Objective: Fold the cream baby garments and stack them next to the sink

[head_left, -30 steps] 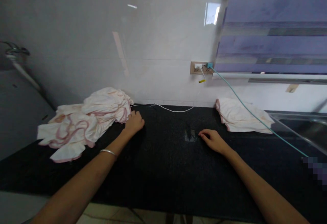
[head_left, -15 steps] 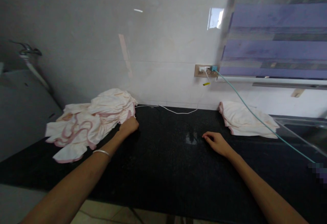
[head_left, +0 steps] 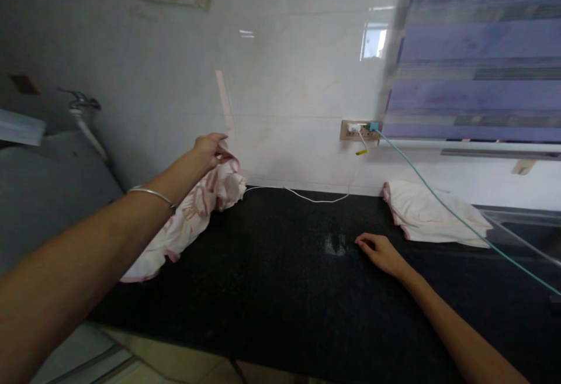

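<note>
Two hands in view, both bare; the left hand (head_left: 211,147) is raised off the counter with a thin silver bangle (head_left: 151,194) on its wrist, fingers pinched shut on the top edge of a crumpled cloth (head_left: 188,217), so the cloth hangs down from the grip and trails onto the counter below and behind the arm; how many cloths are bunched in there I can't tell. It's soft cream cotton with pink scalloped trim and pink looping patterns, all wrinkly; the lower end lies flat near the counter's front edge.

The right hand (head_left: 382,253) rests palm down on the countertop (head_left: 284,302), fingers loosely curled, holding nothing; just to its left is a small pale smudge or wet patch (head_left: 335,245) on the stone.

Beyond the right hand, up against the wall, sits one folded cloth (head_left: 432,215), same cream fabric with a pink edge, lying flat and tidy. Two cables: a thin white cable (head_left: 313,198) snakes along the back of the counter between the hands, and a teal cable (head_left: 456,217) runs from the wall socket (head_left: 359,130) diagonally across the folded cloth.

The counter is black speckled polished stone; the wall is glossy pale tile with reflections; a purple striped blind (head_left: 477,51) hangs up to the right; a tap (head_left: 81,103) sits far off beyond the left hand.
</note>
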`<action>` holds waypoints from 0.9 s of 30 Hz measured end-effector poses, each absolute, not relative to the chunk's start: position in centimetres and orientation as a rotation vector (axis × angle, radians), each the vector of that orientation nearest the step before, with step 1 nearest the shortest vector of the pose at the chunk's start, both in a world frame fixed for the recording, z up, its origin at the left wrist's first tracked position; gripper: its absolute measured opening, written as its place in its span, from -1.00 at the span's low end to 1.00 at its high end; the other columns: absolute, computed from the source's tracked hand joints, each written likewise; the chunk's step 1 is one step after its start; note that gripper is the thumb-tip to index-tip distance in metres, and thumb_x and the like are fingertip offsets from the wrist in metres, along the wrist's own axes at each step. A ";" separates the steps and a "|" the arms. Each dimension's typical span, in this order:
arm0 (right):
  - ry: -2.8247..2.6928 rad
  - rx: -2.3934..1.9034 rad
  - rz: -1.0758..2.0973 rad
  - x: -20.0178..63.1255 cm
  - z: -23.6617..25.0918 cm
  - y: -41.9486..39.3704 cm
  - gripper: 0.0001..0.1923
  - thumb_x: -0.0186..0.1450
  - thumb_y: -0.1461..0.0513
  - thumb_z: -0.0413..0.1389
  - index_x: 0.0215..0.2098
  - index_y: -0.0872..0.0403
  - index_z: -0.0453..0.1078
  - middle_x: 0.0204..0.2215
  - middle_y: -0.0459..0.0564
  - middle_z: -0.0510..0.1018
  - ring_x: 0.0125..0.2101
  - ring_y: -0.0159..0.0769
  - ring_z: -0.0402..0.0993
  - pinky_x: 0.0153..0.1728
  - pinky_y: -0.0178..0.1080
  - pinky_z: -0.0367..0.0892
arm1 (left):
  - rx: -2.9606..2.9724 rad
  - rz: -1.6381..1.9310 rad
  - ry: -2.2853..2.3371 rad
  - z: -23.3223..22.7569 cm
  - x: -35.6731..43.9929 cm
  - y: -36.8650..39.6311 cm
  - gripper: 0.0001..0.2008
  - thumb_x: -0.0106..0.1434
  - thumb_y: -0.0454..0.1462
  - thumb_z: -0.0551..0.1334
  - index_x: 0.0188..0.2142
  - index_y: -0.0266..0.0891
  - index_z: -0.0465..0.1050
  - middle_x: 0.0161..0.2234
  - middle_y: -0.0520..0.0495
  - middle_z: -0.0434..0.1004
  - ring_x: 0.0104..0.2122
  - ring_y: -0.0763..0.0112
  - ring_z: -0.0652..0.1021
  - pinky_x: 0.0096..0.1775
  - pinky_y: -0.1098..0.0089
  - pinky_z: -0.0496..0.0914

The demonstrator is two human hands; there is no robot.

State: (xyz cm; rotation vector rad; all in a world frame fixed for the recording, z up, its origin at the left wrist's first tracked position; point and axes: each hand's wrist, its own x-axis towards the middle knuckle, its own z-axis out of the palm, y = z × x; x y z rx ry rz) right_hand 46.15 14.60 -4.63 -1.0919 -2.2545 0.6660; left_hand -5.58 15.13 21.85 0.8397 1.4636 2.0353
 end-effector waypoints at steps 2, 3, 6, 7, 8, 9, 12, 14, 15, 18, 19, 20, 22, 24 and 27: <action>-2.252 -1.088 0.680 46.1 -4.6 14.6 -0.68 0.38 0.12 0.02 -0.11 0.07 0.56 -0.22 0.03 0.67 -0.23 -0.16 0.57 -0.16 -0.18 0.37 | 0.868 2.058 1.463 24.6 -4.6 15.4 -0.75 0.17 -0.34 0.34 -0.39 -0.20 0.23 -0.51 0.10 0.26 -0.50 0.38 0.39 -0.24 0.03 0.52; -2.253 -1.087 0.686 46.1 -4.6 14.6 -0.68 0.38 0.12 0.02 -0.11 0.06 0.56 -0.22 0.03 0.66 -0.24 -0.17 0.57 -0.17 -0.18 0.37 | 0.902 2.076 1.447 25.7 -3.8 15.4 -0.76 0.19 -0.32 0.35 -0.38 -0.20 0.25 -0.50 0.09 0.27 -0.48 0.39 0.40 -0.21 0.02 0.52; -2.257 -1.088 0.680 46.1 -4.6 14.6 -0.68 0.38 0.10 0.03 -0.11 0.06 0.56 -0.25 0.02 0.66 -0.28 -0.18 0.55 -0.20 -0.18 0.36 | 1.127 2.163 1.253 27.4 -0.5 14.6 -0.77 0.16 -0.30 0.36 -0.40 -0.22 0.28 -0.46 0.08 0.29 -0.43 0.42 0.41 -0.18 0.11 0.53; -2.254 -1.090 0.679 46.1 -4.6 14.6 -0.67 0.38 0.09 0.03 -0.11 0.06 0.57 -0.26 0.02 0.65 -0.28 -0.18 0.55 -0.20 -0.18 0.36 | 1.213 2.177 1.172 27.6 0.8 14.2 -0.77 0.13 -0.31 0.37 -0.42 -0.23 0.29 -0.46 0.08 0.30 -0.42 0.43 0.41 -0.19 0.17 0.52; -2.244 -1.094 0.685 46.0 -4.6 14.5 -0.67 0.38 0.08 0.04 -0.11 0.06 0.57 -0.26 0.01 0.65 -0.29 -0.18 0.55 -0.20 -0.17 0.36 | 1.292 2.182 1.099 27.7 2.1 13.8 -0.78 0.11 -0.31 0.37 -0.43 -0.23 0.31 -0.45 0.07 0.31 -0.42 0.44 0.41 -0.21 0.22 0.51; -2.227 -1.098 0.698 45.8 -4.5 14.4 -0.67 0.38 0.07 0.05 -0.10 0.06 0.56 -0.27 0.02 0.65 -0.29 -0.18 0.55 -0.21 -0.16 0.37 | 1.356 2.176 1.045 27.6 3.5 13.3 -0.79 0.09 -0.30 0.38 -0.44 -0.24 0.32 -0.46 0.07 0.32 -0.43 0.45 0.41 -0.24 0.27 0.50; -2.108 -1.072 0.791 44.3 -3.8 13.6 -0.64 0.37 0.02 0.10 -0.07 0.08 0.52 -0.27 0.03 0.63 -0.25 -0.18 0.55 -0.16 -0.13 0.41 | 1.480 2.155 0.974 27.4 7.3 11.7 -0.77 0.11 -0.22 0.39 -0.45 -0.24 0.36 -0.50 0.08 0.31 -0.48 0.47 0.40 -0.34 0.39 0.43; -1.997 -0.990 0.895 42.5 -2.4 12.6 -0.57 0.34 -0.02 0.15 0.03 0.08 0.46 -0.15 0.07 0.61 -0.18 -0.19 0.56 -0.10 -0.10 0.44 | 1.547 2.175 0.932 27.3 9.6 10.5 -0.72 0.15 -0.15 0.39 -0.47 -0.23 0.35 -0.54 0.10 0.28 -0.52 0.49 0.38 -0.41 0.44 0.36; -1.947 -0.930 0.953 41.3 -1.4 12.0 -0.51 0.33 -0.03 0.18 0.09 0.07 0.41 -0.04 0.11 0.58 -0.14 -0.20 0.55 -0.07 -0.09 0.45 | 1.577 2.184 0.898 27.3 10.8 9.8 -0.69 0.17 -0.12 0.39 -0.49 -0.22 0.34 -0.56 0.10 0.26 -0.54 0.50 0.37 -0.44 0.46 0.33; -1.880 -0.737 1.026 37.3 2.9 9.8 -0.25 0.27 -0.05 0.28 0.31 -0.03 0.18 0.27 0.18 0.36 0.04 -0.16 0.50 0.00 -0.05 0.46 | 1.637 2.163 0.755 27.6 14.6 7.3 -0.60 0.21 -0.06 0.39 -0.51 -0.21 0.26 -0.55 0.10 0.25 -0.58 0.55 0.34 -0.50 0.50 0.26; -1.876 -0.685 0.988 35.9 4.5 9.2 -0.15 0.24 -0.05 0.30 0.38 -0.07 0.09 0.34 0.19 0.27 0.14 -0.13 0.44 0.04 -0.03 0.45 | 1.651 2.131 0.710 27.7 15.9 6.3 -0.58 0.22 -0.05 0.39 -0.52 -0.20 0.23 -0.55 0.10 0.26 -0.59 0.56 0.33 -0.51 0.50 0.25; -1.867 -0.644 0.926 34.7 6.1 8.6 -0.07 0.22 -0.04 0.33 0.41 -0.10 0.01 0.38 0.18 0.21 0.20 -0.10 0.38 0.08 -0.01 0.42 | 1.667 2.093 0.673 27.8 17.3 5.2 -0.56 0.23 -0.04 0.39 -0.52 -0.20 0.21 -0.54 0.10 0.26 -0.60 0.57 0.33 -0.53 0.51 0.24; -1.817 -0.583 0.784 32.7 9.1 7.9 -0.02 0.21 -0.01 0.34 0.44 -0.09 -0.04 0.38 0.17 0.20 0.24 -0.08 0.33 0.13 -0.01 0.38 | 1.695 2.019 0.613 28.0 19.7 3.1 -0.53 0.23 -0.03 0.38 -0.53 -0.19 0.17 -0.56 0.11 0.24 -0.61 0.59 0.31 -0.54 0.53 0.23; -1.752 -0.557 0.655 31.6 11.2 7.6 -0.20 0.26 0.02 0.30 0.36 0.00 0.14 0.25 0.17 0.39 0.14 -0.08 0.42 0.09 -0.06 0.39 | 1.694 1.996 0.579 28.5 21.4 1.2 -0.52 0.24 -0.01 0.38 -0.52 -0.19 0.16 -0.58 0.14 0.19 -0.62 0.61 0.30 -0.54 0.55 0.25; -1.763 -0.638 0.559 31.7 12.4 7.5 -0.65 0.34 0.03 0.17 -0.08 0.13 0.48 -0.20 0.07 0.63 -0.19 -0.13 0.53 -0.15 -0.17 0.41 | 1.614 2.062 0.541 29.8 22.3 -0.8 -0.51 0.24 0.01 0.38 -0.49 -0.19 0.15 -0.60 0.18 0.15 -0.62 0.63 0.31 -0.52 0.58 0.30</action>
